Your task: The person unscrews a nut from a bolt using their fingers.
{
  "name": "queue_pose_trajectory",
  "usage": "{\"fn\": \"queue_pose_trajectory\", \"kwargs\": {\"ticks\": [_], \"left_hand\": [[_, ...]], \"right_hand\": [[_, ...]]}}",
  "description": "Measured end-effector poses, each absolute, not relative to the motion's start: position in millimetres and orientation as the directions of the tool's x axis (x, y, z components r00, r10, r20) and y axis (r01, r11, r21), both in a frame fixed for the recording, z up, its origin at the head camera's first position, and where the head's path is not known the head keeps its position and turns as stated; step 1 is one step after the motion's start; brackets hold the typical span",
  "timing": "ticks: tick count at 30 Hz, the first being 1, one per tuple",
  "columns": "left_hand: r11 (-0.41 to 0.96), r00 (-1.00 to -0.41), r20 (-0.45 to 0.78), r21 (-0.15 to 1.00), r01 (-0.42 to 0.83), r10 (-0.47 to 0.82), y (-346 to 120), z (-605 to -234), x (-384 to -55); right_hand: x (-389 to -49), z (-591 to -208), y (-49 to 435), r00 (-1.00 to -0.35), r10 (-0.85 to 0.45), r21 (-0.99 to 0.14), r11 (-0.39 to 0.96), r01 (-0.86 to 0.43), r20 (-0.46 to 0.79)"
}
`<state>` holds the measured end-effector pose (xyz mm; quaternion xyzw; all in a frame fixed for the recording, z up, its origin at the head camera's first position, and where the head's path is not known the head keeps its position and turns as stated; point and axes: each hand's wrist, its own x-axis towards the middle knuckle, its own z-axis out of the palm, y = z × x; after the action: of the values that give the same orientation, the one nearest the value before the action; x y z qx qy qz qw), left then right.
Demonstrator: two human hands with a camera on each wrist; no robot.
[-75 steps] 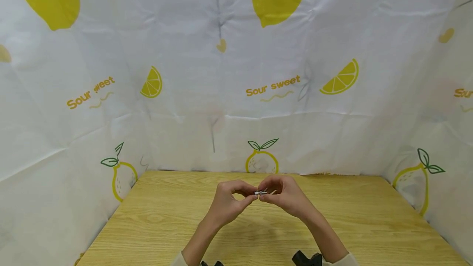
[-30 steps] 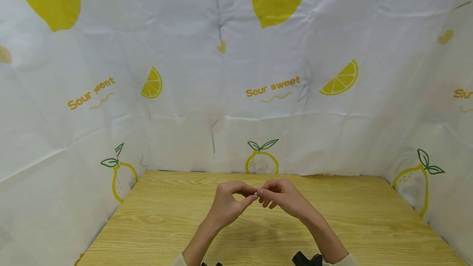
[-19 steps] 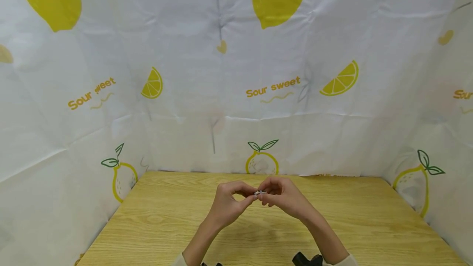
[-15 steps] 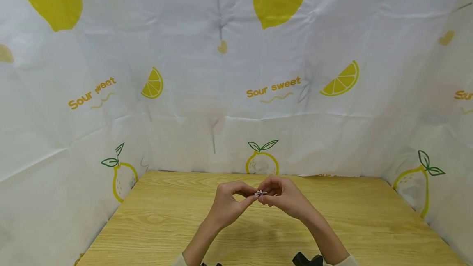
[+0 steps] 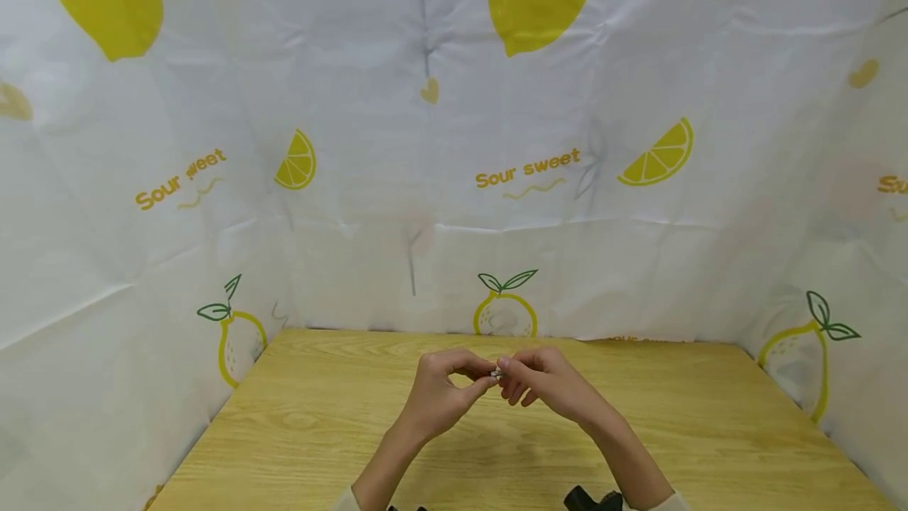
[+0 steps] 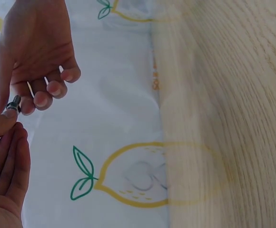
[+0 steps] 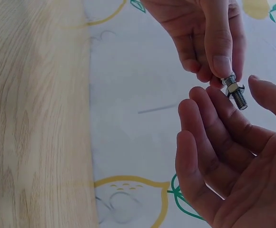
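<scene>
A small silver threaded bolt [image 7: 241, 100] with a hex nut [image 7: 232, 88] and a dark, pronged washer-like piece around it is held in mid-air above the table. My left hand [image 5: 440, 393] pinches one end of the bolt between thumb and fingertips, hiding that end. From the other side my right hand [image 5: 556, 385] surrounds the threaded end. In the right wrist view its thumb [image 7: 266, 95] stands apart from the nut, while the index finger [image 7: 231, 111] lies close beside the threads. The other right fingers are spread and gently bent.
A light wood-grain table [image 5: 319, 416] lies under both hands. White sheeting [image 5: 369, 259] printed with lemons rises behind it and along both sides. Black wrist-worn devices [image 5: 592, 499] show at the bottom edge of the head view.
My right hand has rolled over: its thumb now sits higher and its fingers hang below, covering more of the bolt in the head view. My left hand keeps its pinch in place.
</scene>
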<state>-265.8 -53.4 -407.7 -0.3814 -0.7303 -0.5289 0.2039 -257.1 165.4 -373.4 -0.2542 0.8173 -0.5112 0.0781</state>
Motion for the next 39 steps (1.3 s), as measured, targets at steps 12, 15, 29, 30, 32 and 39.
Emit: {"fn": "queue_pose_trajectory", "kwargs": {"ticks": [12, 15, 29, 30, 32, 39], "left_hand": [[0.140, -0.627, 0.699, 0.622, 0.771, 0.344, -53.6, -409.3, -266.2], [0.136, -0.632, 0.694, 0.629, 0.765, 0.346, -53.4, -409.3, -265.9], [0.141, -0.609, 0.719, 0.601, 0.787, 0.336, -53.3, -407.2, -263.2], [0.143, -0.613, 0.716, 0.604, 0.784, 0.334, -53.3, -406.9, -263.1], [0.150, -0.618, 0.712, 0.607, 0.780, 0.334, -53.5, -406.7, -263.3], [0.154, -0.630, 0.698, 0.619, 0.770, 0.340, -53.9, -407.3, -264.8]], "right_hand": [[-256.9, -377.2, 166.6, -0.849, -0.482, -0.879, 0.280, -0.385, 0.218], [-256.4, -378.0, 165.5, -0.855, -0.466, -0.879, 0.280, -0.385, 0.226], [-255.4, -375.5, 164.9, -0.859, -0.465, -0.877, 0.297, -0.378, 0.213], [-255.3, -374.9, 164.8, -0.861, -0.467, -0.877, 0.304, -0.372, 0.203], [-255.2, -374.1, 165.2, -0.862, -0.472, -0.879, 0.312, -0.360, 0.186], [-255.7, -374.3, 166.2, -0.849, -0.494, -0.878, 0.306, -0.368, 0.184]]}}
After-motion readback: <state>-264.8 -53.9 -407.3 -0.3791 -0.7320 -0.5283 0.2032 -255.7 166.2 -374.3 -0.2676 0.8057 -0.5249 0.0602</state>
